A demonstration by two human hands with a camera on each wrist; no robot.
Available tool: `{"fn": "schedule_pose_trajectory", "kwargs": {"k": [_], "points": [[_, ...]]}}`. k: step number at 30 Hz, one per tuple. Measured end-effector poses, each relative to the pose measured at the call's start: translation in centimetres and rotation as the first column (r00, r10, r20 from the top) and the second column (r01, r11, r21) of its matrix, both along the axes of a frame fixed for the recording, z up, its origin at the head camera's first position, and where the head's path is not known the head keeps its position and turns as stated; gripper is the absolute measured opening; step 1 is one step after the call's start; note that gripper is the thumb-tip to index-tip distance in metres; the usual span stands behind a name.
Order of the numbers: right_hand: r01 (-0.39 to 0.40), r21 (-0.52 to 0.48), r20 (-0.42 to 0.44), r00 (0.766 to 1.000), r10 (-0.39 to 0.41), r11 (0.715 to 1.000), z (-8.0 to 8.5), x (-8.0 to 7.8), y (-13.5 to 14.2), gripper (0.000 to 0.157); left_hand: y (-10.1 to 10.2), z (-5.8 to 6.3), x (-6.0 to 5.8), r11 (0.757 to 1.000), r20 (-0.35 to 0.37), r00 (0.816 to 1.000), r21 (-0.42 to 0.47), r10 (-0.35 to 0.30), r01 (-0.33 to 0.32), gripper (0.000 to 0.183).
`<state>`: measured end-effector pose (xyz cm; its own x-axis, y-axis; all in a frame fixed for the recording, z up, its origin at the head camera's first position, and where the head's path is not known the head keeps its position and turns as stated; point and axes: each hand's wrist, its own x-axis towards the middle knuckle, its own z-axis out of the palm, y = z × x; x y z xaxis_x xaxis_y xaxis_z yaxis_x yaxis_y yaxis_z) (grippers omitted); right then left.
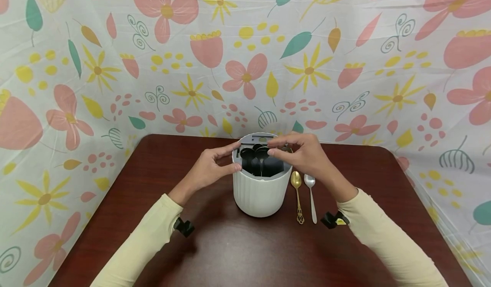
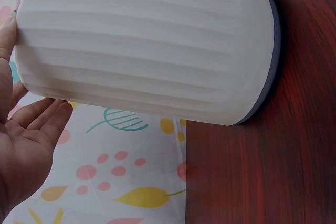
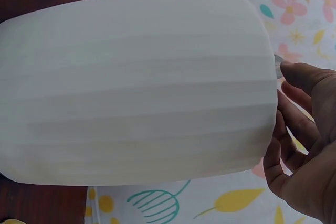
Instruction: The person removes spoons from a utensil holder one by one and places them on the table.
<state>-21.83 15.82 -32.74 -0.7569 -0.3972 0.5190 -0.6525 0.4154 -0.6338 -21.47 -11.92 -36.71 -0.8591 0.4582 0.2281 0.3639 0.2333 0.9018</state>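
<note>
A white ribbed utensil holder (image 1: 261, 195) stands on the table, with a grey insert (image 1: 251, 139) at its top. Several black spoons (image 1: 253, 161) stand in it, bowls up. My left hand (image 1: 210, 167) holds the holder's left rim, thumb at the front and fingers behind. Over the right side of the opening is my right hand (image 1: 301, 150), its thumb and forefinger stretched toward the spoon bowls. In the right wrist view the thumb meets a small greyish piece (image 3: 278, 66) above the rim, and other fingers bend against the rim; I cannot tell whether they pinch it.
A gold spoon (image 1: 297, 193) with an ornate handle and a silver spoon (image 1: 311, 197) lie side by side, right of the holder. The dark reddish-brown table (image 1: 238, 253) ends at a flower-printed cloth (image 1: 245, 44) hanging behind and on both sides.
</note>
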Motion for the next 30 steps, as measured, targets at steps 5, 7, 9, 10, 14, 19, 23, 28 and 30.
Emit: {"fn": "schedule_pose_trajectory", "kwargs": {"k": [5,7,9,10,14,19,23,28,30], "points": [[0.000,0.004,0.012,1.000,-0.001,1.000,-1.7,-1.2,0.4,0.021,0.0,-0.1,0.0,1.000,0.003,1.000,0.003,-0.001,0.001,0.063],[0.001,0.004,0.011,1.000,-0.001,1.000,-1.9,-1.3,0.5,0.020,0.0,0.0,0.0,1.000,0.003,1.000,0.001,-0.001,0.001,0.063],[0.001,0.004,0.003,1.000,-0.001,1.000,-2.0,-1.3,0.4,0.019,0.0,0.0,0.0,1.000,0.003,1.000,0.004,-0.003,0.003,0.063],[0.002,0.005,-0.002,1.000,-0.002,1.000,-2.0,-1.3,0.4,0.019,0.0,0.0,0.0,1.000,0.004,1.000,0.006,-0.005,0.005,0.063],[0.007,0.014,-0.026,1.000,-0.006,1.000,-2.1,-1.3,0.3,0.016,0.0,0.0,0.0,1.000,0.006,1.000,0.015,-0.010,0.010,0.063],[0.008,0.011,-0.039,0.999,-0.007,1.000,-2.2,-1.4,0.2,0.011,0.0,0.1,0.0,1.000,0.009,1.000,0.012,-0.005,0.005,0.063],[0.018,0.000,-0.049,0.999,-0.018,1.000,-2.4,-1.3,0.2,0.008,0.0,-0.3,-0.2,1.000,0.012,1.000,0.007,-0.001,0.001,0.063],[0.039,-0.013,-0.067,0.997,-0.039,0.999,-1.5,-0.3,-0.4,0.009,-0.3,-2.0,-1.3,1.000,-0.013,1.000,0.016,-0.003,0.003,0.062],[0.048,-0.016,-0.075,0.996,-0.049,0.999,-0.8,0.5,-0.8,0.009,-0.4,-2.6,-1.6,1.000,-0.027,1.000,0.015,-0.002,0.002,0.062]]}}
